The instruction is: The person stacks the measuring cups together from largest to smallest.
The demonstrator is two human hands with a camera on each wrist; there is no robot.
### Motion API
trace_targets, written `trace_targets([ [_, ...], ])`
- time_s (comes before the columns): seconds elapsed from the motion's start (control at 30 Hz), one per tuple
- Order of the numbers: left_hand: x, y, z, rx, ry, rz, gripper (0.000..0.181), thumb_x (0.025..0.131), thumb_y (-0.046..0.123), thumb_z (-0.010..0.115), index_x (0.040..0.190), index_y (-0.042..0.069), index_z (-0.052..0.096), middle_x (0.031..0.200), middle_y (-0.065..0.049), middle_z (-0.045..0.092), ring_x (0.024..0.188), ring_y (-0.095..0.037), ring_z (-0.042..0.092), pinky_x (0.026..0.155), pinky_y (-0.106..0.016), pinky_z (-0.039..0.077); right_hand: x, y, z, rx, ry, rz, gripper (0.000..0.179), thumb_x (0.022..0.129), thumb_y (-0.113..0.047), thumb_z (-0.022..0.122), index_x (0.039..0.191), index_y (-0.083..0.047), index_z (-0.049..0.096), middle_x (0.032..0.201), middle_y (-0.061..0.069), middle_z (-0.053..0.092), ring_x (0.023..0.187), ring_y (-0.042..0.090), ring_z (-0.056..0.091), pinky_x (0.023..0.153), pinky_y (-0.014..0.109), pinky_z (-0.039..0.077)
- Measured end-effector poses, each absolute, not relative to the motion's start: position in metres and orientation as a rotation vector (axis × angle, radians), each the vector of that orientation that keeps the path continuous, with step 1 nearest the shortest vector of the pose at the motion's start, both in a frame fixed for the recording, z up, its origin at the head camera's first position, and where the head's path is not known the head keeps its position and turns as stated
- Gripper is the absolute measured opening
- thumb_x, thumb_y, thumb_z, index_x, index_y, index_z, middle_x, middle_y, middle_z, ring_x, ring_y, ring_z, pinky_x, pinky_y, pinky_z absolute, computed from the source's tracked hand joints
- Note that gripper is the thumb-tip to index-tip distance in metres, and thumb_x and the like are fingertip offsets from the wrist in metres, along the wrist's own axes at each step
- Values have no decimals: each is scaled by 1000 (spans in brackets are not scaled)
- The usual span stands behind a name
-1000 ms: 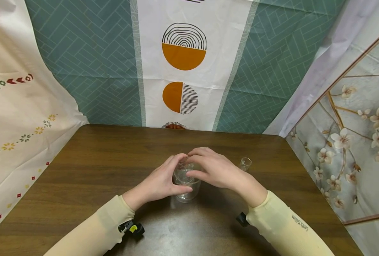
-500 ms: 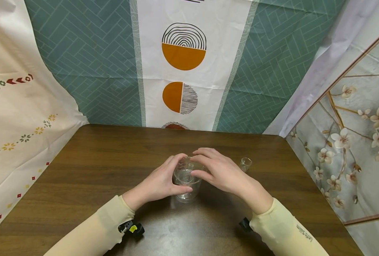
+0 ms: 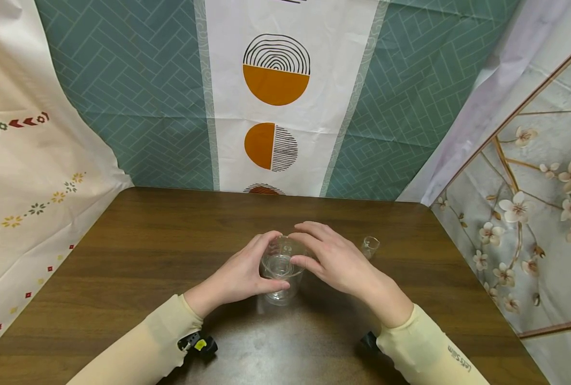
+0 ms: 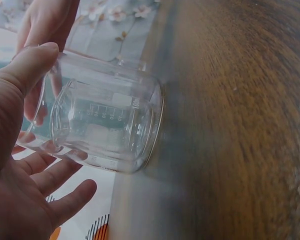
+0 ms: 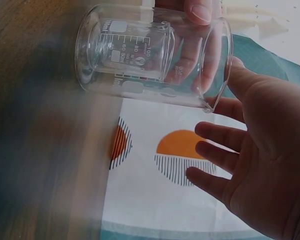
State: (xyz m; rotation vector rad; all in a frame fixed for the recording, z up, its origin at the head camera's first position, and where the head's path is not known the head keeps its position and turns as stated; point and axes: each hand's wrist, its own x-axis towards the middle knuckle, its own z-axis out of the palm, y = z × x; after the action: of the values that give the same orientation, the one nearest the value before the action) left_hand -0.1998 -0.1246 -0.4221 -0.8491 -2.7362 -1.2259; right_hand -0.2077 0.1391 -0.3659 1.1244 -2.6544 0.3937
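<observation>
A large clear glass beaker (image 3: 279,297) stands upright on the wooden table. Nested within it is a smaller beaker (image 5: 132,52) with white graduation marks, its rim below the larger one's. My left hand (image 3: 241,270) grips the large beaker from the left, thumb on the near side and fingers reaching round the far side. On the other side my right hand (image 3: 334,258) hovers by the rim with loosely bent, spread fingers. In the right wrist view its thumb is right at the rim, and nothing is between the fingers.
Beyond the right hand stands another small clear glass vessel (image 3: 370,247), partly hidden by that hand. The dark wooden table (image 3: 169,230) ends at a patterned cloth backdrop (image 3: 285,176) at the back, with hangings on both sides.
My right hand has drawn back slightly to the right from over the large beaker's mouth, so the inner beaker shows more clearly. The left hand has kept its place.
</observation>
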Motion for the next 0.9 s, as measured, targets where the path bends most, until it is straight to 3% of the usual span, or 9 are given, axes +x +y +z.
trace_targets([
  [0.4,-200,-124,-422,-849,-2740,-1218,101,84,46,98,164,21,40,146,-4,55,123,-22,64,100,-49,55,-207,143,-375,1145,-2596,382,60,109,-44,70,156,-8,61,168,13,50,161,32,38,132,50,25],
  [0.9,-201,-123,-423,-851,-2738,-1214,102,85,46,98,164,21,39,148,-4,55,124,-21,64,100,-50,55,-209,146,-382,1093,-2621,389,61,112,-45,65,160,-8,57,168,14,49,163,33,34,133,53,21],
])
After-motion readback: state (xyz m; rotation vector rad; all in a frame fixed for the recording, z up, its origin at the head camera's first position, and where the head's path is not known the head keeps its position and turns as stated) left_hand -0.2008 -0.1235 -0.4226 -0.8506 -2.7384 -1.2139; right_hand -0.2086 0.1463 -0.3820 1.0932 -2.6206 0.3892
